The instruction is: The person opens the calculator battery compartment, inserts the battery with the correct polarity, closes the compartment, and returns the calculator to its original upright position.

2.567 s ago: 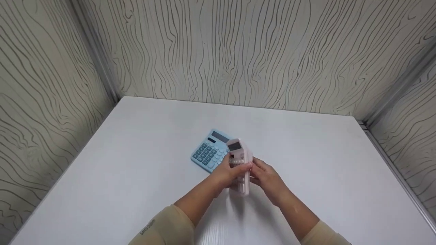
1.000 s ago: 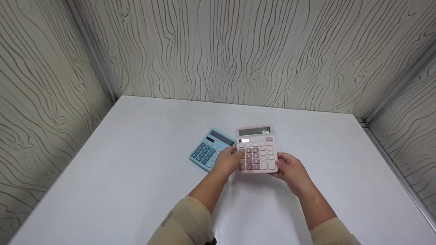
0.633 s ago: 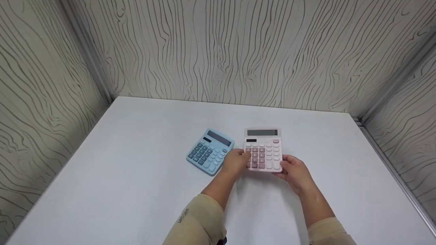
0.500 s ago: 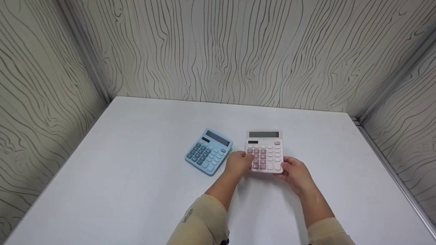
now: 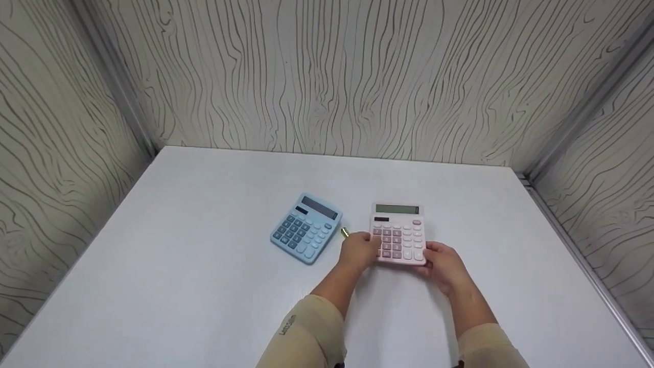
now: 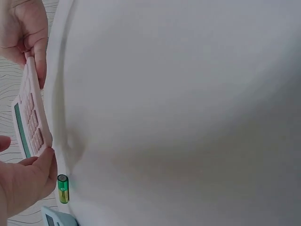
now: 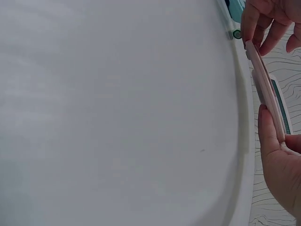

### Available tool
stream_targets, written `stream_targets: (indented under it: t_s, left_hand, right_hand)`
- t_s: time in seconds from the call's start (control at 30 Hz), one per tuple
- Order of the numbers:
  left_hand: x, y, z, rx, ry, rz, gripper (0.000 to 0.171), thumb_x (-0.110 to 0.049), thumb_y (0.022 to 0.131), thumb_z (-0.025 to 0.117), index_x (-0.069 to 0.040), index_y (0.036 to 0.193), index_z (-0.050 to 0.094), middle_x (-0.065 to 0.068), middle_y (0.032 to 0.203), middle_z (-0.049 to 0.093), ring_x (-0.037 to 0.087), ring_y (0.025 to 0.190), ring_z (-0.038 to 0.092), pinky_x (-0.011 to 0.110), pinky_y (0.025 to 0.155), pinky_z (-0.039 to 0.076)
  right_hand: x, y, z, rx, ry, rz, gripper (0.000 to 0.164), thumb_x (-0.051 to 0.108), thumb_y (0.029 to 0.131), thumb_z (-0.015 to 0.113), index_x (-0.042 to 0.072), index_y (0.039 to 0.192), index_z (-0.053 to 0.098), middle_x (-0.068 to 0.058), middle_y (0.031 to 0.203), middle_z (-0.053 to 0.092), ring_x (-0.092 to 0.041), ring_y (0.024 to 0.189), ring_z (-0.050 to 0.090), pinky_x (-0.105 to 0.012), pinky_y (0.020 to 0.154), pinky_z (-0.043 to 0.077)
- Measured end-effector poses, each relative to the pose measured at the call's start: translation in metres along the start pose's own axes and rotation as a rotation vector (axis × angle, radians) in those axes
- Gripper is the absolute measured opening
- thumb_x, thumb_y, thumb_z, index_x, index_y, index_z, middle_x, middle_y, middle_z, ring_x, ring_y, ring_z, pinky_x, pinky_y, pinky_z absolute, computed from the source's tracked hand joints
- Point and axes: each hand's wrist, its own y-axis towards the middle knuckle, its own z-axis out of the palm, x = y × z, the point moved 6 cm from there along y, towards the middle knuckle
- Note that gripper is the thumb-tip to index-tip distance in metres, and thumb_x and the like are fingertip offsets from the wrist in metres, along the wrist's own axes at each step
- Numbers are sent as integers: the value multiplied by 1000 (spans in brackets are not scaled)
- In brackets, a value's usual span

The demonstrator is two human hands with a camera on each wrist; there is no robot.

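A pink calculator (image 5: 401,230), keys and display facing up, is held by both hands at its lower side edges. My left hand (image 5: 359,251) pinches its left edge, thumb over the keys. My right hand (image 5: 444,266) grips the lower right corner; in the right wrist view its thumb and fingers (image 7: 269,136) lie on either face. In the left wrist view the pink calculator (image 6: 31,113) is tilted and raised above the table. A green and gold battery (image 5: 345,232) lies just left of my left hand, and shows whole in the left wrist view.
A light blue calculator (image 5: 306,228) lies face up and slanted on the white table (image 5: 204,286), left of the battery. Wood-grain panels (image 5: 327,76) stand along the back and both sides of the table.
The pink calculator has turned from edge-on to face up, moved right off the blue one, then come slightly nearer. Both hands have stayed on it. The battery has come into view.
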Motion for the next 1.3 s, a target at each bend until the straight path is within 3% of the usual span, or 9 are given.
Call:
stream_targets:
  t_s: [0.23,0.4,0.7,0.77,0.97,1.3]
  left_hand:
    - [3,1,10,31,26,-8,37,-29,91,54,-2,117,58,8,109,61,23,103,57,37,87,46]
    - [1,0,13,35,31,-12,39,-30,90,54,-2,116,58,10,112,60,26,107,55,38,90,44]
    - [2,1,15,51,10,-5,40,-30,91,51,-1,117,58,11,115,59,27,111,53,39,92,43]
    - [2,1,15,56,7,-7,39,-30,91,51,-2,118,58,10,115,59,27,112,53,39,92,43]
    - [1,2,16,64,18,-11,40,-31,90,54,-3,118,58,9,116,59,26,113,53,38,93,43]
    - [5,4,12,79,-12,-43,42,-34,91,50,-5,121,56,9,120,57,27,116,50,41,93,42]
  right_hand:
    - [-10,3,-3,12,33,26,41,5,98,27,-12,136,27,-27,133,41,-17,100,60,-32,86,48]
    - [-13,3,-8,-29,25,41,42,5,98,29,-11,136,29,-26,133,42,-15,99,61,-30,85,48]
    - [-11,4,-20,-207,-223,34,40,13,93,46,-10,125,47,-26,128,48,-28,110,54,-30,86,47]
    - [-11,4,-21,-233,-256,33,38,13,92,49,-9,123,51,-25,127,50,-27,107,56,-29,83,48]
    - [-9,6,-21,-258,-355,24,33,13,91,52,-7,116,57,-23,115,57,-16,85,61,-25,71,49]
    - [1,6,-17,-278,-605,18,22,11,89,53,-5,103,61,-14,92,62,-18,76,56,-27,63,46]
